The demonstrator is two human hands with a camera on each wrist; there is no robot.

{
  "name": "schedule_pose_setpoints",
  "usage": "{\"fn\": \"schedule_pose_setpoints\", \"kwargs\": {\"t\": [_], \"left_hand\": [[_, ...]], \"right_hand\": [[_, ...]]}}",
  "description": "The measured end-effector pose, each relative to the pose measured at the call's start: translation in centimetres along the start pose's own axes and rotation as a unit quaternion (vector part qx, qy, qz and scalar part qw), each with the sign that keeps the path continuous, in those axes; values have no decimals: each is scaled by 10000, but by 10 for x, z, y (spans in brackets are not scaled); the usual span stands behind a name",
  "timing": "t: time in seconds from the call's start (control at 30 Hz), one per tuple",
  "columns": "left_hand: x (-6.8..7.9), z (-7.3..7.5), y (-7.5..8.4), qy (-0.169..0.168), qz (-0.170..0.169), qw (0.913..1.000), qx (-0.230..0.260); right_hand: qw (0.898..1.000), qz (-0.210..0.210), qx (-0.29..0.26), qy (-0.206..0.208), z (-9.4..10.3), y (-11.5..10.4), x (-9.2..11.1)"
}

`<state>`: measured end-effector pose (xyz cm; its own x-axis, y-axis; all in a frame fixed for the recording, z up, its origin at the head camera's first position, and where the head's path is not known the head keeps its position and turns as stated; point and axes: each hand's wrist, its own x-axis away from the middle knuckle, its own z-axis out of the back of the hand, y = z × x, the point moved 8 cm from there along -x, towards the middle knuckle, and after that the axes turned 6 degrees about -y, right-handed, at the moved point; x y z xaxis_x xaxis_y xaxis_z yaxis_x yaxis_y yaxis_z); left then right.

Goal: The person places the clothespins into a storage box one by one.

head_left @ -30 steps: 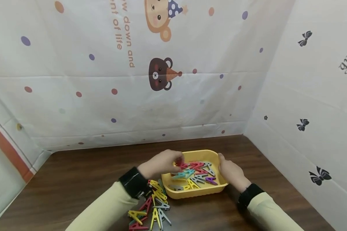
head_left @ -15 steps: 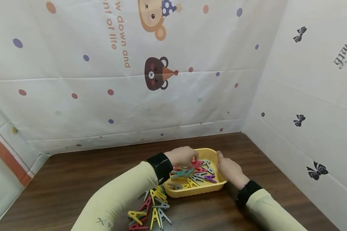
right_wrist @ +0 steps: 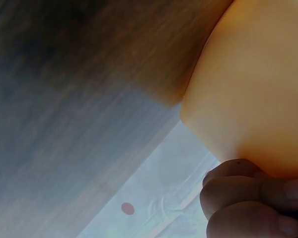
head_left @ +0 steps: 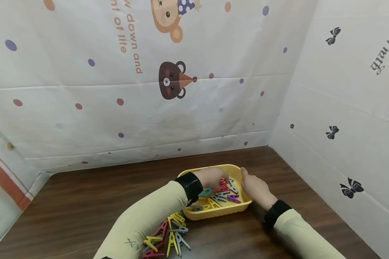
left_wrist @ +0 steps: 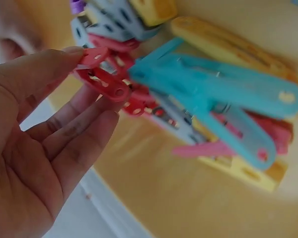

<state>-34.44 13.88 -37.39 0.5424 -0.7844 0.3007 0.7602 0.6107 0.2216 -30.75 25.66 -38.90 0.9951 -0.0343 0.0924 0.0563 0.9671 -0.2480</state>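
Observation:
My left hand [head_left: 211, 176] reaches into a yellow plastic basket [head_left: 215, 213]. In the left wrist view, its thumb and fingers pinch a red clothespin [left_wrist: 102, 82] over others in the basket. A turquoise clothespin [left_wrist: 203, 89] lies close by, with yellow, grey and pink ones around and beneath it. My right hand [head_left: 258, 190] grips the basket's right rim, thumb on top. In the right wrist view, its curled fingers [right_wrist: 248, 198] lie against the outer wall of the basket.
A loose pile of yellow, red, grey and green clothespins [head_left: 171, 233] lies on the brown wooden table [head_left: 84, 216], left of the basket and partly under my left forearm. White printed sheets [head_left: 142, 108] stand behind the table and along its right side.
My left hand has moved right and deeper into the basket, and now pinches a red clothespin there. The right hand keeps its hold on the rim. The head view has shifted slightly.

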Motion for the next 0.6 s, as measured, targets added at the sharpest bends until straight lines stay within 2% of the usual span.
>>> {"fn": "schedule_pose_setpoints", "kwargs": {"t": [0.23,0.4,0.47,0.6], "left_hand": [[1,-8,2,71,-15,9986,-530],[5,-7,2,285,219,9956,-860],[7,-7,1,188,403,9933,-1068],[11,-13,-2,-404,878,9870,-1283]], "right_hand": [[9999,-65,-106,-61,0,0,-2],[9999,-37,-110,-61,0,0,-2],[9999,-37,-120,-68,-1,1,-2],[9999,-74,-132,-57,-2,3,-1]]}}
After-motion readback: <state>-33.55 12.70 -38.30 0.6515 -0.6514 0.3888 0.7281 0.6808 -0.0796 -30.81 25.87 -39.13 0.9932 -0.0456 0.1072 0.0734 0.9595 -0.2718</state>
